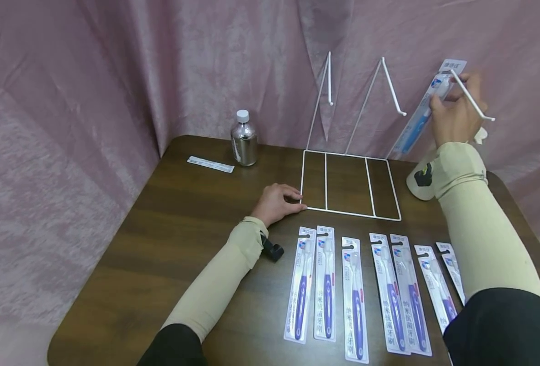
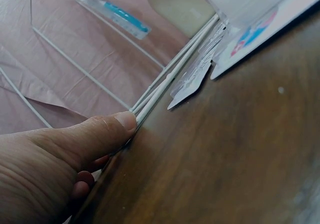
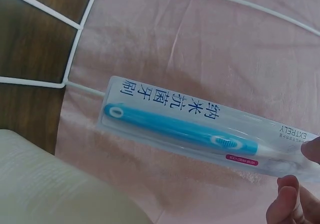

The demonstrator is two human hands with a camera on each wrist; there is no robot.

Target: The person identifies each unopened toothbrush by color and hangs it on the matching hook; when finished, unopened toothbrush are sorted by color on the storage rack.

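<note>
A pink curtain (image 1: 233, 66) hangs behind the brown table (image 1: 173, 244); I read the tabletop as a dial, twelve at the cloth. The white wire rack (image 1: 326, 181) stands towards one o'clock. At its eight o'clock corner the person's left hand (image 1: 276, 204) has the wire between thumb and fingers. Up by the rightmost prong (image 1: 467, 92), the right hand (image 1: 456, 121) pinches a blue toothbrush pack (image 1: 419, 121) near its card top, the handle end slanting down towards seven; I can't tell whether pack and prong touch. Seven purple toothbrush packs (image 1: 354, 300) lie around four, two partly hidden by the right sleeve (image 1: 494, 234). A cream bottle (image 1: 418, 189) stands at two, a silvery bottle (image 1: 244, 142) at eleven; a slim printed strip (image 1: 210, 164) lies at ten.
</note>
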